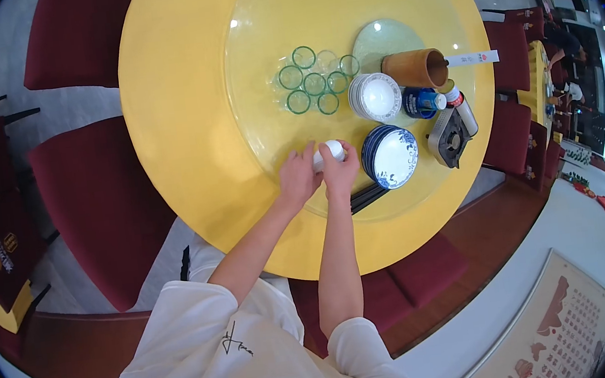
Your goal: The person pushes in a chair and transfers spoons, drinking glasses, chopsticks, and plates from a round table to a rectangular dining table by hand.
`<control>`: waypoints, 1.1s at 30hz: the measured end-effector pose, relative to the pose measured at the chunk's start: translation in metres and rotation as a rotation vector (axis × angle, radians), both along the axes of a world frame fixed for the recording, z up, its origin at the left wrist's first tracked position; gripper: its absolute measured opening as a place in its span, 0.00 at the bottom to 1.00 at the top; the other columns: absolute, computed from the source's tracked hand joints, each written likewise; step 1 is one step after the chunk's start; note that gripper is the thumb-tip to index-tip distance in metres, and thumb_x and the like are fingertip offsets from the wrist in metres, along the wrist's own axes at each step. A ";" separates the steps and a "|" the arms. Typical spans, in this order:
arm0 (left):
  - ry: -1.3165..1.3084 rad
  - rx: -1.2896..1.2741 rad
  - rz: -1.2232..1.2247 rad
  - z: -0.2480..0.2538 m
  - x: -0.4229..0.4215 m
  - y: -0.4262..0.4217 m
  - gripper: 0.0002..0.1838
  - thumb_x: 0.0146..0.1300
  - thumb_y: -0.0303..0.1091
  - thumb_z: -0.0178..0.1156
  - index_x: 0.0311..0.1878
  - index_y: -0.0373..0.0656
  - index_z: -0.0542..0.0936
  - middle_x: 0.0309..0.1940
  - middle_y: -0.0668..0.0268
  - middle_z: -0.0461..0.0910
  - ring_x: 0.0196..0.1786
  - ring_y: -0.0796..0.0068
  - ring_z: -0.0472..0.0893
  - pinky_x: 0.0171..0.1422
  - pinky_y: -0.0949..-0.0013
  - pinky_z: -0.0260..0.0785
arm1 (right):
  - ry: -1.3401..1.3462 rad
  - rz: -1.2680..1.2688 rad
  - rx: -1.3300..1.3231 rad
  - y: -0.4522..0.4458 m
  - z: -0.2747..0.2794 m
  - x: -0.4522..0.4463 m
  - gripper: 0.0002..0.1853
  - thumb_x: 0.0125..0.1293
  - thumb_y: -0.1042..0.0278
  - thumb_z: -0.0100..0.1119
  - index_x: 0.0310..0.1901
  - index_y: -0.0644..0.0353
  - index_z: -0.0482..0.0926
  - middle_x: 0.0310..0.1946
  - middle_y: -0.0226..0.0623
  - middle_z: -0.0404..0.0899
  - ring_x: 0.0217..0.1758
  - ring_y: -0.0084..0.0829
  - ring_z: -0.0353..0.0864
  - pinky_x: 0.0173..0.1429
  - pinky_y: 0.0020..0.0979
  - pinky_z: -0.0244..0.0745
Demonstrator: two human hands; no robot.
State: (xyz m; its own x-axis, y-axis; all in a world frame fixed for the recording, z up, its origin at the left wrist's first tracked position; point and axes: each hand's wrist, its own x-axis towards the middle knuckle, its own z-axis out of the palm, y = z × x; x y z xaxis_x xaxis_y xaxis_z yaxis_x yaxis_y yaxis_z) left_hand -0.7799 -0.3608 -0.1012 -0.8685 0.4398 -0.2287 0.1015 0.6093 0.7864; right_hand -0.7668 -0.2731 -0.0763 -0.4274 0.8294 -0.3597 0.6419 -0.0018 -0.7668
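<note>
Both of my hands are together over the near part of the round yellow table, around a small white object (330,153) that looks like a cup or small bowl. My left hand (299,176) has its fingers wrapped against its left side. On the other side, my right hand (341,170) grips it with thumb and fingers. To the right stands a stack of blue-patterned plates (394,158), with dark chopsticks (368,197) beside it. A stack of white bowls (379,98) is behind the plates. Several green-rimmed glasses (314,84) stand farther back.
A brown wooden container (408,70), a blue can (421,102), and a portable gas stove (449,139) with a canister (464,114) stand at the right on the glass turntable (259,67). Dark red chairs (99,205) surround the yellow table (176,129). People appear at the far right.
</note>
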 end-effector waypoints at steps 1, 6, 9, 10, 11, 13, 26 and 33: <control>-0.036 -0.022 -0.023 0.002 -0.003 0.000 0.31 0.44 0.32 0.73 0.54 0.39 0.74 0.31 0.55 0.82 0.37 0.54 0.81 0.37 0.55 0.75 | 0.014 -0.014 -0.015 -0.001 0.003 -0.001 0.25 0.52 0.66 0.74 0.50 0.66 0.76 0.41 0.42 0.81 0.41 0.30 0.80 0.45 0.31 0.77; -0.205 -0.039 -0.119 -0.005 -0.009 -0.006 0.18 0.47 0.35 0.72 0.40 0.39 0.78 0.28 0.51 0.83 0.34 0.49 0.83 0.37 0.51 0.75 | 0.052 -0.019 -0.044 -0.002 0.001 0.000 0.26 0.52 0.66 0.76 0.49 0.65 0.74 0.40 0.41 0.80 0.40 0.29 0.80 0.43 0.31 0.77; -0.244 -0.004 -0.179 -0.013 -0.010 -0.015 0.16 0.49 0.35 0.71 0.39 0.38 0.80 0.30 0.48 0.83 0.36 0.49 0.84 0.40 0.51 0.76 | 0.007 -0.007 -0.072 -0.002 -0.003 0.004 0.27 0.51 0.66 0.76 0.49 0.66 0.74 0.40 0.41 0.80 0.39 0.29 0.80 0.42 0.30 0.77; -0.266 -0.004 -0.202 -0.013 -0.011 -0.018 0.16 0.49 0.35 0.71 0.38 0.38 0.80 0.29 0.48 0.83 0.36 0.48 0.83 0.41 0.51 0.76 | 0.004 -0.005 -0.086 -0.002 -0.007 0.007 0.27 0.51 0.65 0.77 0.49 0.66 0.73 0.40 0.41 0.80 0.40 0.28 0.80 0.42 0.30 0.77; -0.289 -0.005 -0.225 -0.013 -0.011 -0.020 0.15 0.49 0.35 0.70 0.38 0.37 0.81 0.29 0.47 0.83 0.36 0.48 0.83 0.42 0.51 0.76 | 0.000 -0.003 -0.099 -0.002 -0.010 0.010 0.28 0.51 0.65 0.77 0.49 0.66 0.73 0.40 0.41 0.80 0.40 0.28 0.80 0.42 0.30 0.77; -0.284 0.118 -0.239 -0.016 -0.007 -0.026 0.12 0.51 0.33 0.70 0.36 0.36 0.81 0.28 0.50 0.83 0.33 0.52 0.84 0.38 0.55 0.77 | 0.001 0.003 -0.080 -0.008 -0.001 0.010 0.28 0.49 0.62 0.78 0.47 0.67 0.75 0.40 0.42 0.80 0.41 0.31 0.80 0.44 0.33 0.77; -1.125 0.477 -0.319 0.091 -0.023 -0.061 0.10 0.61 0.32 0.67 0.40 0.38 0.78 0.22 0.67 0.77 0.20 0.76 0.78 0.22 0.71 0.70 | 0.499 0.155 -0.872 -0.013 0.080 0.025 0.25 0.64 0.80 0.62 0.62 0.67 0.70 0.52 0.51 0.78 0.58 0.46 0.81 0.61 0.43 0.82; -1.285 0.564 -0.416 0.106 0.008 -0.076 0.10 0.64 0.33 0.66 0.44 0.39 0.77 0.27 0.67 0.78 0.26 0.76 0.79 0.28 0.71 0.74 | 0.450 0.120 -0.762 -0.037 0.111 0.057 0.19 0.61 0.84 0.61 0.54 0.66 0.75 0.46 0.48 0.80 0.51 0.42 0.83 0.53 0.39 0.84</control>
